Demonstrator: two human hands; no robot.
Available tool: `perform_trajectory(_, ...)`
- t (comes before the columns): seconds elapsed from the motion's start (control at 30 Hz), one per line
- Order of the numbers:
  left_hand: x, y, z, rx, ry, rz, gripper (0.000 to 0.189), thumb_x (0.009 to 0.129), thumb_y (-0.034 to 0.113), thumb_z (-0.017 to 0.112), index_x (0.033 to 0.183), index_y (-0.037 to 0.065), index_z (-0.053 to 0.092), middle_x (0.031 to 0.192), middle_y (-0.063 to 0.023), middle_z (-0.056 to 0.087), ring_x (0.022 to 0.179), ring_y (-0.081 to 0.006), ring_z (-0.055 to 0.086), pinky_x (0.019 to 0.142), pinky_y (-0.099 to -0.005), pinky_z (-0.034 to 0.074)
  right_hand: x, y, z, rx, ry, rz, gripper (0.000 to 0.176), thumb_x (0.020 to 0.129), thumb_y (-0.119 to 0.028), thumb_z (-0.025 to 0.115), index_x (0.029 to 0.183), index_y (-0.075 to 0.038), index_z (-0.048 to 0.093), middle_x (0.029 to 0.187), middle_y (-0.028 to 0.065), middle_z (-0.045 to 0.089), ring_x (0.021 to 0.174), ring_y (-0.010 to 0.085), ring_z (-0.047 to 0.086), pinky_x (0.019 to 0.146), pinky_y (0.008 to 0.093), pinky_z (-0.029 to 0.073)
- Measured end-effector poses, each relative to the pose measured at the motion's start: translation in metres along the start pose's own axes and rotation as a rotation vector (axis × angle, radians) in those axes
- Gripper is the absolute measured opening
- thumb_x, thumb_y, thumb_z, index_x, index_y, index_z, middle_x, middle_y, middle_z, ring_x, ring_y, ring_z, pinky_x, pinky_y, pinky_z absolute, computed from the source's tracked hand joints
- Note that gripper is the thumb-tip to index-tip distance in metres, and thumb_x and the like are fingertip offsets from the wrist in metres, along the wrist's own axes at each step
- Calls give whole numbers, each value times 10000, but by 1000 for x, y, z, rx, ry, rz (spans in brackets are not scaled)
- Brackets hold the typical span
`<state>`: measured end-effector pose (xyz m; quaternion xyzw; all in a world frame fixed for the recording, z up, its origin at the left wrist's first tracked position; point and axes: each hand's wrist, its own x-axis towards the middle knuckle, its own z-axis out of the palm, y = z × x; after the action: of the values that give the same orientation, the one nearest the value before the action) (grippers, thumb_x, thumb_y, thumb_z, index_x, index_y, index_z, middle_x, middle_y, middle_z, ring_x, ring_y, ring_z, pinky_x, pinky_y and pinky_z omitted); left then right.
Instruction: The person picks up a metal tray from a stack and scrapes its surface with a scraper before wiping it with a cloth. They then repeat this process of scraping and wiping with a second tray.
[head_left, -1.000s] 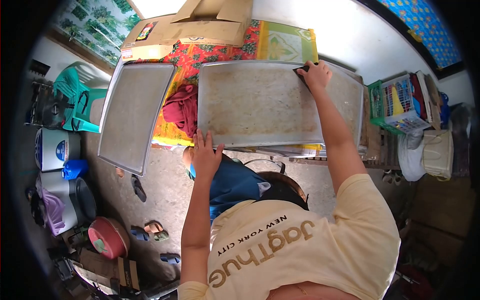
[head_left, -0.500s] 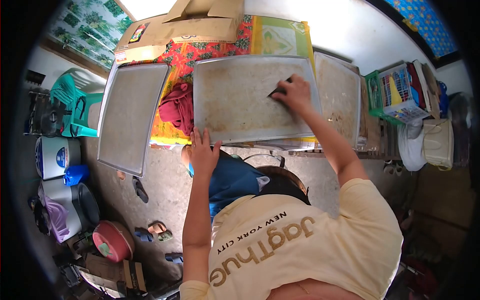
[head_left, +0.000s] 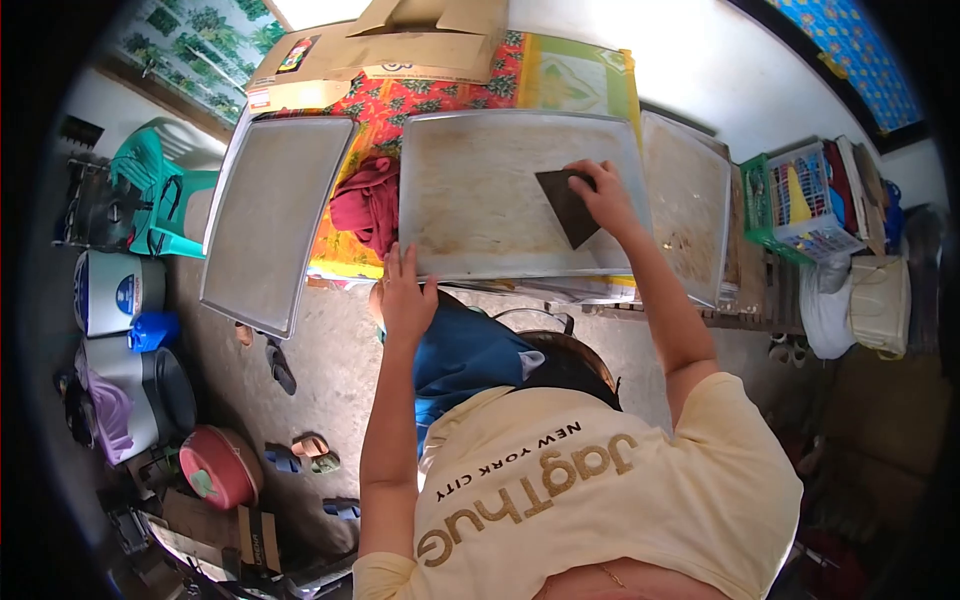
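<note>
In the head view, a shallow metal baking tray (head_left: 480, 185) with brownish stains lies at the middle of the table's near side. My right hand (head_left: 606, 203) is closed around the grip of a dark, flat scraper (head_left: 565, 210), whose wide blade is over the tray's right half. At the tray's near left corner, my left hand (head_left: 408, 298) rests on the rim with its fingers stretched out. A crumpled maroon cloth (head_left: 368, 205) sits against the tray's left side.
Another tray (head_left: 275, 215) lies left, overhanging the table; a stained one (head_left: 685, 200) lies right. An opened cardboard box (head_left: 420, 55) stands at the back on the patterned tablecloth (head_left: 580, 75). A green chair (head_left: 175, 200) is left, crates (head_left: 800, 195) right.
My right hand has turned the scraper, so its broad face now shows instead of a thin edge. My left hand stays at the tray's corner. The view has shifted slightly.
</note>
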<state>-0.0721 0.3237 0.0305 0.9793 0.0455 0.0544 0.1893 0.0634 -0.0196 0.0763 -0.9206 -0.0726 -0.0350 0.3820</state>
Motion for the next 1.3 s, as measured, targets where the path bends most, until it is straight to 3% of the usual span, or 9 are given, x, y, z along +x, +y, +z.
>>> perform_trajectory(0.17, 4, -1, -8, -78, 96, 81, 439, 824, 135, 618, 1261, 117, 587, 1312, -117, 534, 1238, -338, 519, 1039, -515, 378, -11, -58, -12, 71, 173, -110, 327, 922, -68, 594, 1210, -205, 667, 989, 93, 530, 894, 303, 567, 769, 395, 501)
perform_trajectory(0.3, 13, 6, -15, -143, 147, 10, 413, 818, 150, 637, 1229, 126, 602, 1279, -91, 552, 1213, -326, 531, 1026, -504, 385, -26, -89, 2, -402, 347, -364, 424, 797, -23, 612, 1157, -232, 688, 965, 40, 565, 905, 248, 581, 735, 374, 500)
perform_trajectory(0.43, 19, 5, -14, -126, 133, 17, 427, 814, 168, 652, 1237, 133, 605, 1288, -79, 552, 1225, -319, 524, 1030, -498, 381, -26, -65, 29, -641, 35, -503, 283, 797, -117, 604, 1037, -237, 693, 903, -21, 606, 888, 206, 610, 697, 332, 478)
perform_trajectory(0.63, 15, 1, -12, -106, 112, 13, 429, 825, 192, 660, 1247, 140, 604, 1320, -77, 536, 1241, -319, 513, 1044, -507, 369, -26, -67, 34, -544, -14, -503, 326, 792, -86, 594, 1069, -235, 681, 905, -20, 623, 843, 211, 624, 688, 372, 508)
perform_trajectory(0.73, 20, 3, -10, -132, 111, 9, 449, 829, 200, 660, 1269, 143, 589, 1343, -82, 522, 1246, -328, 509, 1055, -516, 360, -22, -81, 25, -471, 97, -409, 348, 801, -60, 581, 1081, -242, 679, 926, 2, 637, 883, 236, 642, 688, 412, 526)
perform_trajectory(0.83, 19, 6, -13, -144, 109, -1, 476, 832, 196, 657, 1297, 145, 570, 1357, -92, 513, 1249, -337, 506, 1056, -516, 362, -14, -57, 35, -447, -54, -257, 384, 832, -48, 570, 1140, -254, 670, 957, 28, 655, 870, 274, 657, 706, 421, 538)
perform_trajectory(1.0, 31, 4, -19, -163, 168, -15, 486, 833, 183, 653, 1308, 144, 560, 1356, -105, 511, 1239, -337, 510, 1028, -507, 389, 66, 11, 24, 26, 146, 36, 379, 909, -57, 550, 1239, -219, 645, 943, 85, 664, 760, 268, 659, 703, 358, 560)
perform_trajectory(1.1, 38, -5, -15, -180, 191, 32, 424, 834, 187, 659, 1251, 131, 601, 1284, -99, 544, 1186, -330, 535, 981, -496, 415, 115, 33, 23, 702, 172, 417, 437, 924, 9, 543, 1327, -159, 564, 1010, 73, 629, 864, 183, 657, 705, 369, 578)
perform_trajectory(1.3, 36, -1, -16, -153, 159, -42, 366, 850, 246, 677, 1185, 104, 635, 1137, -108, 598, 1132, -337, 550, 982, -487, 411, 191, 63, 56, 868, 451, 582, 462, 924, 28, 520, 1371, -73, 460, 1154, 131, 585, 955, 226, 641, 715, 407, 584)
